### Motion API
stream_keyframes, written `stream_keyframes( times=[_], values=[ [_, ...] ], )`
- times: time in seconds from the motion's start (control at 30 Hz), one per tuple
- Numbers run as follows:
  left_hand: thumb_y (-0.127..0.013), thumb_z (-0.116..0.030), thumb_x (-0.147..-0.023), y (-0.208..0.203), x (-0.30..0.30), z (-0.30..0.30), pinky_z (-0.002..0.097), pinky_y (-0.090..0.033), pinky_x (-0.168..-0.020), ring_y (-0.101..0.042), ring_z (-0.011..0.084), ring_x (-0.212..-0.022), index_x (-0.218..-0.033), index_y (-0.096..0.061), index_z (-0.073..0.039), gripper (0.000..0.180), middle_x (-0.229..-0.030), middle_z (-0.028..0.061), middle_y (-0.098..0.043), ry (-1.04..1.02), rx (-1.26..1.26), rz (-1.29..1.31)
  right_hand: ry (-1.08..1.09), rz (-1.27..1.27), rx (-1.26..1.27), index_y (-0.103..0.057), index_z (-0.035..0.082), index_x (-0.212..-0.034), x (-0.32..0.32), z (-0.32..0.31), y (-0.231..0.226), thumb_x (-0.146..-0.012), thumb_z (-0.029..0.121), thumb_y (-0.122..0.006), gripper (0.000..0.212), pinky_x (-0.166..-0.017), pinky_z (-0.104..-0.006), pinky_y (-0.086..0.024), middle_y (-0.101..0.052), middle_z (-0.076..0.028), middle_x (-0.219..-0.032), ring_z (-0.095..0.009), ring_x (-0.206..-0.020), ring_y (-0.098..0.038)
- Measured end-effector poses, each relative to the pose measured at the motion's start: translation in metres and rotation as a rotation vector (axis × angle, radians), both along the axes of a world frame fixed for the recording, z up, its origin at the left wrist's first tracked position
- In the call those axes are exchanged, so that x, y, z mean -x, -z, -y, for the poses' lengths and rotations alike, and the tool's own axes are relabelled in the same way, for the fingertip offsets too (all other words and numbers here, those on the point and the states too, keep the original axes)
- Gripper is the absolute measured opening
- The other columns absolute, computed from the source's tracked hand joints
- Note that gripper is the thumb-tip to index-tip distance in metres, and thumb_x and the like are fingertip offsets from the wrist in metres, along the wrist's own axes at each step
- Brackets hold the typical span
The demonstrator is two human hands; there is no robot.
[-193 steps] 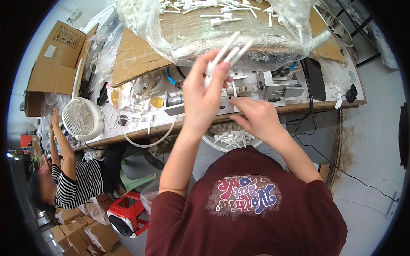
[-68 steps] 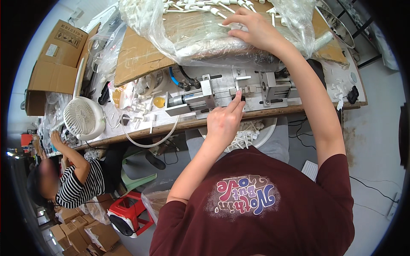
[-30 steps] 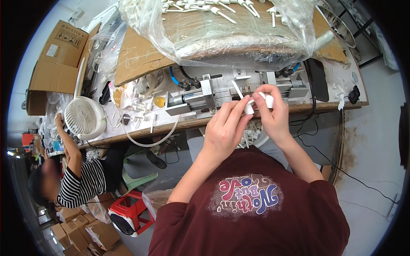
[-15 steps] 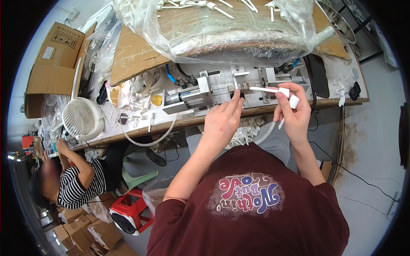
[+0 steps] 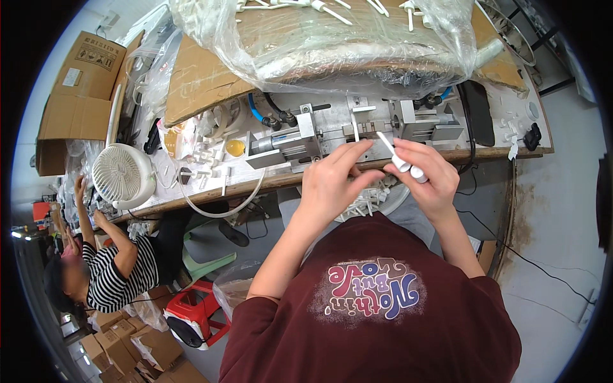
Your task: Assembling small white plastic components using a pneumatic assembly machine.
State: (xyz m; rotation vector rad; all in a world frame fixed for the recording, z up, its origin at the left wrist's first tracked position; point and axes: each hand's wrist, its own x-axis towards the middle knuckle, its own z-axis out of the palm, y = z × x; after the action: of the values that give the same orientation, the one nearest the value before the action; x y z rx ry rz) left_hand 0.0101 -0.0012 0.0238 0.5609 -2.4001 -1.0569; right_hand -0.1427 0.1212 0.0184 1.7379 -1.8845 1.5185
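Note:
Between the thumb and fingers of my right hand (image 5: 429, 175) are white plastic stemmed parts (image 5: 400, 162) with wide round caps; one thin stem points up and left toward the metal clamping fixture (image 5: 367, 127). My left hand (image 5: 333, 179) is open just in front of the fixture, thumb and forefinger spread with nothing visible between them. A white stem (image 5: 355, 126) stands in the middle of the fixture, above my left fingertips. Below my hands, a heap of similar white parts (image 5: 363, 205) lies at my lap, partly hidden by my wrists.
Clear plastic sheeting (image 5: 357, 51) with more white parts covers cardboard behind the fixture. A white fan (image 5: 122, 176) and loose white pieces (image 5: 205, 167) are on the left. A black phone-like slab (image 5: 476, 113) lies right. A person in a striped shirt (image 5: 124, 274) sits at far left.
My left hand has drawn back from the fixture and its thumb and fingers have spread. My right hand has moved left and lower with the white parts, the stem now tilted upward.

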Motion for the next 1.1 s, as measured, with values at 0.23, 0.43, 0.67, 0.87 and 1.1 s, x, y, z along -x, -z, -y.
stream_keyframes(
  times=[0.23,0.43,0.67,0.87,1.1],
  values=[
    [-0.075,-0.001,-0.081,-0.004,-0.004,-0.009,0.0264,-0.058,-0.075,-0.070,0.0170,-0.087,-0.111,-0.067,0.003,0.032,-0.098,0.0099,-0.069,0.039,-0.578,-0.231,-0.161,-0.032,0.038,-0.073,0.008,-0.099,-0.007,0.004,0.003,-0.065,0.013,-0.083,0.036,-0.060,-0.0289,-0.055,-0.069,-0.007,-0.095,-0.021,-0.072,-0.068],
    [-0.074,-0.001,-0.079,0.015,-0.010,-0.006,0.0279,-0.057,-0.071,-0.069,0.0197,-0.082,-0.109,-0.068,0.000,0.030,-0.104,0.0098,-0.063,-0.074,0.041,-0.179,-0.037,0.193,-0.043,-0.067,0.003,-0.087,0.000,-0.010,0.000,-0.073,0.012,-0.083,0.023,-0.055,-0.0248,-0.048,-0.067,-0.004,-0.074,-0.014,-0.062,-0.063],
    [-0.075,-0.009,-0.075,0.029,0.002,0.001,0.0305,-0.051,-0.062,-0.067,0.0198,-0.070,-0.101,-0.070,-0.003,0.027,-0.117,0.0088,-0.068,-0.052,0.575,0.020,-0.079,0.589,0.034,-0.050,0.003,-0.074,0.003,-0.021,0.011,-0.091,0.030,-0.067,0.036,-0.056,-0.0232,-0.036,-0.053,-0.004,-0.075,-0.010,-0.064,-0.046],
    [-0.076,-0.010,-0.074,0.026,0.006,0.005,0.0298,-0.050,-0.058,-0.063,0.0208,-0.060,-0.099,-0.071,-0.005,0.026,-0.116,0.0066,-0.069,-0.050,0.583,0.070,0.012,0.371,0.061,-0.062,0.001,-0.086,0.005,-0.021,0.002,-0.093,0.047,-0.059,0.046,-0.070,-0.0270,-0.042,-0.054,-0.013,-0.106,-0.016,-0.083,-0.051],
    [-0.072,-0.013,-0.082,0.006,0.001,-0.001,0.0291,-0.052,-0.063,-0.067,0.0183,-0.064,-0.102,-0.070,-0.001,0.024,-0.110,0.0112,-0.070,-0.045,0.137,0.029,-0.056,0.089,0.144,-0.072,0.007,-0.110,0.002,-0.012,-0.007,-0.081,0.062,-0.061,0.063,-0.095,-0.0376,-0.047,-0.046,-0.023,-0.138,-0.034,-0.120,-0.052]
  ],
)
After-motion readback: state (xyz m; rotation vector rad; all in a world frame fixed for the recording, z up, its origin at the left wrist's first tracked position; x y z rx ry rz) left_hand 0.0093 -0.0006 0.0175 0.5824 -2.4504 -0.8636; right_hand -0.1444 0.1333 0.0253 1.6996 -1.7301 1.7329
